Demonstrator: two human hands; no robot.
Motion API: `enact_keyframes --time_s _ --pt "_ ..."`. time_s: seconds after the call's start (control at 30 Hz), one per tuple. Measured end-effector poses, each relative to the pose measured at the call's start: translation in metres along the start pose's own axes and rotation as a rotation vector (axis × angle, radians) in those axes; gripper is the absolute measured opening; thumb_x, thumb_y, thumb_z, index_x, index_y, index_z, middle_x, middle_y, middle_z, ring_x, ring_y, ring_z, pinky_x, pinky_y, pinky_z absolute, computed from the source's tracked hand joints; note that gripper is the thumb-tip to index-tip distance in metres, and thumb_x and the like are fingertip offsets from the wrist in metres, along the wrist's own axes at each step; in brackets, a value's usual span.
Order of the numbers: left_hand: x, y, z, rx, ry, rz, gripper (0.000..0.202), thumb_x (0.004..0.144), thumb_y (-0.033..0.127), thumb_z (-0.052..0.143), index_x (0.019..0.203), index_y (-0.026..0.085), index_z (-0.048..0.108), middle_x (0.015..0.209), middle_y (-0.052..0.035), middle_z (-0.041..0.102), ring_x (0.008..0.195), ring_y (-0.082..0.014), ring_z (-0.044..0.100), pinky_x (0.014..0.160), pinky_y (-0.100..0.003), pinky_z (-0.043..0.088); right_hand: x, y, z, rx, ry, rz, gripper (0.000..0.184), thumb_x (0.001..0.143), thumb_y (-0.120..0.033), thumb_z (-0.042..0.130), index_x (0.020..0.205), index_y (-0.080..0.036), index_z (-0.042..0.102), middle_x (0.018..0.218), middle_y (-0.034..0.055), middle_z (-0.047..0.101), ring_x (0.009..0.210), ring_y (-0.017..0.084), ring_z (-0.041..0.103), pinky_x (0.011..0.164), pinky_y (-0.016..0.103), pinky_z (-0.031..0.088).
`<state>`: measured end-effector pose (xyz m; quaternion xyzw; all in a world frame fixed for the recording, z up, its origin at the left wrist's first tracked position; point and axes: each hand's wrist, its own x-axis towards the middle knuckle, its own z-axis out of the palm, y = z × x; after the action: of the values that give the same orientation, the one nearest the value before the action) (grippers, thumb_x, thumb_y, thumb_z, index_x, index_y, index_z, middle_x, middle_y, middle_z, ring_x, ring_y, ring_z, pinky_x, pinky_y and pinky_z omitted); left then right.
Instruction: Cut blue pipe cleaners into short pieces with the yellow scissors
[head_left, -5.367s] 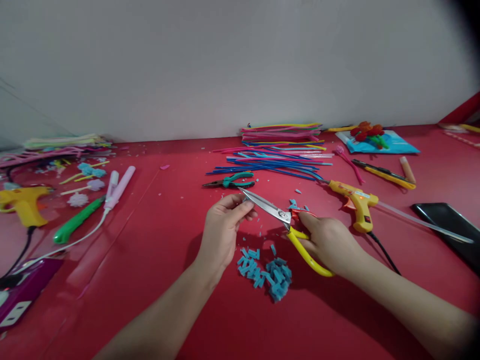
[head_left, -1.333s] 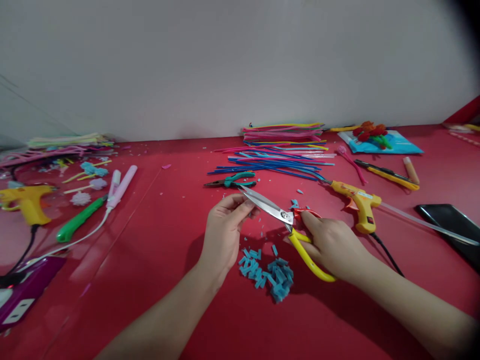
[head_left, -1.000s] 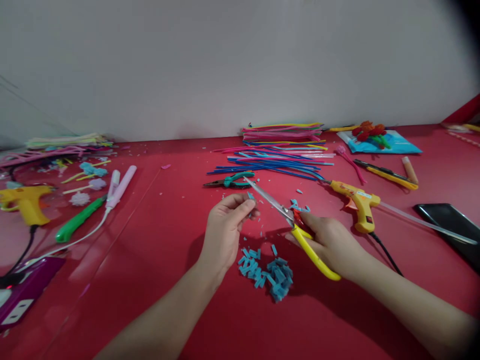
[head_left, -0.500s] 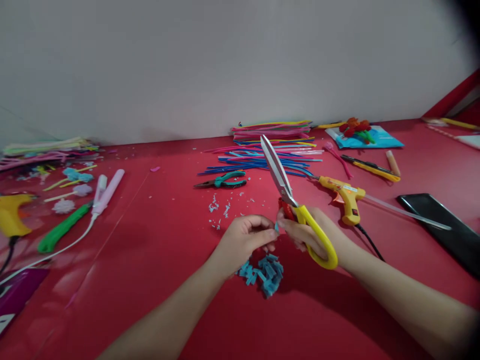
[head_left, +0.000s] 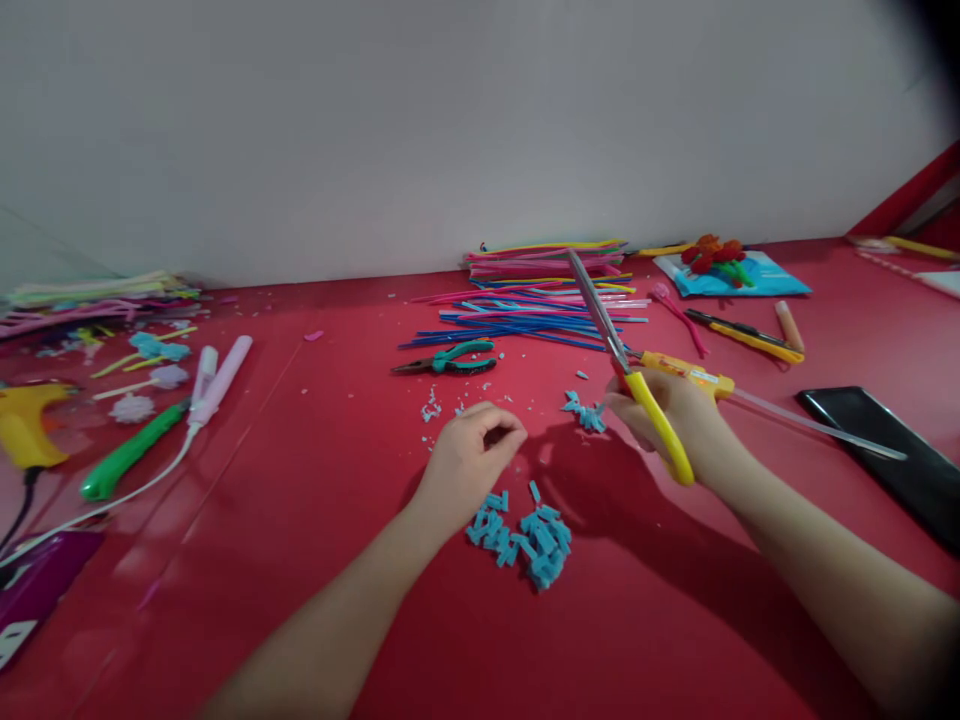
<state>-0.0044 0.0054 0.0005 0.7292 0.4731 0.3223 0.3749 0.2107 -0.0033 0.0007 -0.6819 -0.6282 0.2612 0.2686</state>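
My right hand (head_left: 667, 410) grips a pair of scissors (head_left: 637, 385) with yellow handles. The long blades point up and away, looking closed. By its fingertips lies a small cluster of light-blue cut pieces (head_left: 586, 412) on the red table. My left hand (head_left: 472, 455) is closed, thumb and forefinger tips together; whether anything sits between them I cannot make out. Just below it rests a larger heap of short light-blue pieces (head_left: 546, 545), with more pieces (head_left: 491, 530) partly under the wrist.
Pliers (head_left: 450, 358) and bundled pipe cleaners (head_left: 525, 325) lie ahead. At right are a yellow glue gun (head_left: 686, 372), a cutter knife (head_left: 746, 335) and a black phone (head_left: 885, 460). Another glue gun (head_left: 34, 425), a pink-white corded tool (head_left: 217, 380) and a green-handled tool (head_left: 135, 455) occupy the left.
My right hand has moved right and away with the scissors, apart from my left hand. The blue piece seen between the hands no longer shows there. The small blue cluster is now uncovered.
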Motion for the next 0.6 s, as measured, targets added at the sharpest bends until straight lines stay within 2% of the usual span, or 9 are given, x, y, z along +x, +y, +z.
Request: enact_keyframes --time_s 0.1,0.17,0.23,0.3,0.33,0.4,0.5,0.6 --pt "0.004 -0.009 -0.004 0.088 -0.004 0.015 0.021 0.077 0.029 0.044 0.065 0.018 0.056 0.066 -0.0005 0.051 0.063 -0.0132 0.049 0.062 -0.025 0.036 0.011 0.013 -0.006 -0.315 -0.008 -0.007 0.022 0.071 -0.038 0.043 0.063 -0.018 0.049 0.047 -0.0018 0.046 0.043 0.010 0.041 0.044 0.023 0.028" --pt "0.005 -0.014 -0.004 0.160 -0.019 0.044 0.027 0.079 0.030 0.041 0.059 0.017 0.053 0.067 -0.0010 0.050 0.064 -0.0132 0.049 0.064 -0.026 0.036 0.014 0.017 -0.004 -0.438 -0.037 -0.040 0.025 0.074 -0.038 0.040 0.064 -0.018 0.051 0.051 0.0007 0.050 0.044 0.011 0.043 0.045 0.023 0.026" --pt "0.005 -0.015 -0.003 0.229 -0.008 0.077 0.023 0.078 0.028 0.043 0.059 0.017 0.052 0.074 -0.0019 0.051 0.069 -0.0139 0.050 0.068 -0.028 0.037 0.013 0.018 0.000 -0.492 -0.049 -0.057 0.027 0.076 -0.038 0.037 0.067 -0.017 0.053 0.053 0.0033 0.053 0.046 0.013 0.045 0.045 0.024 0.025" --pt "0.004 -0.014 -0.003 0.269 -0.012 0.103 0.010 0.074 0.022 0.047 0.069 0.018 0.054 0.083 -0.0025 0.051 0.075 -0.0147 0.050 0.072 -0.029 0.037 0.012 0.017 0.003 -0.544 -0.037 -0.060 0.030 0.077 -0.038 0.036 0.072 -0.016 0.054 0.055 0.0059 0.055 0.048 0.015 0.048 0.044 0.024 0.023" --pt "0.003 -0.013 -0.004 0.278 -0.041 0.120 0.007 0.073 0.019 0.048 0.075 0.019 0.055 0.086 -0.0026 0.051 0.076 -0.0148 0.049 0.073 -0.029 0.037 0.012 0.016 0.004 -0.574 -0.023 -0.062 0.030 0.077 -0.039 0.035 0.073 -0.016 0.055 0.055 0.0069 0.055 0.048 0.016 0.048 0.044 0.025 0.023" --pt "0.001 -0.009 -0.005 0.280 -0.169 0.181 0.015 0.072 0.014 0.047 0.081 0.020 0.056 0.089 -0.0031 0.051 0.079 -0.0152 0.049 0.074 -0.030 0.037 0.011 0.015 0.005 -0.613 0.007 -0.067 0.028 0.076 -0.037 0.036 0.075 -0.016 0.054 0.056 0.0072 0.055 0.049 0.017 0.049 0.044 0.025 0.022" --pt "-0.003 -0.004 -0.004 0.300 -0.367 0.306 0.018 0.072 0.012 0.047 0.081 0.021 0.060 0.090 -0.0043 0.051 0.085 -0.0165 0.048 0.077 -0.030 0.036 0.010 0.013 0.004 -0.575 0.047 -0.087 0.020 0.073 -0.032 0.038 0.074 -0.017 0.052 0.055 0.0040 0.053 0.048 0.014 0.046 0.044 0.024 0.023" --pt "-0.005 -0.003 0.000 0.376 -0.437 0.369 0.017 0.073 0.013 0.048 0.081 0.020 0.060 0.090 -0.0053 0.051 0.087 -0.0175 0.047 0.078 -0.031 0.035 0.006 0.008 0.004 -0.462 0.078 -0.114 0.016 0.071 -0.032 0.041 0.070 -0.018 0.048 0.052 0.0002 0.048 0.046 0.011 0.041 0.044 0.022 0.023"
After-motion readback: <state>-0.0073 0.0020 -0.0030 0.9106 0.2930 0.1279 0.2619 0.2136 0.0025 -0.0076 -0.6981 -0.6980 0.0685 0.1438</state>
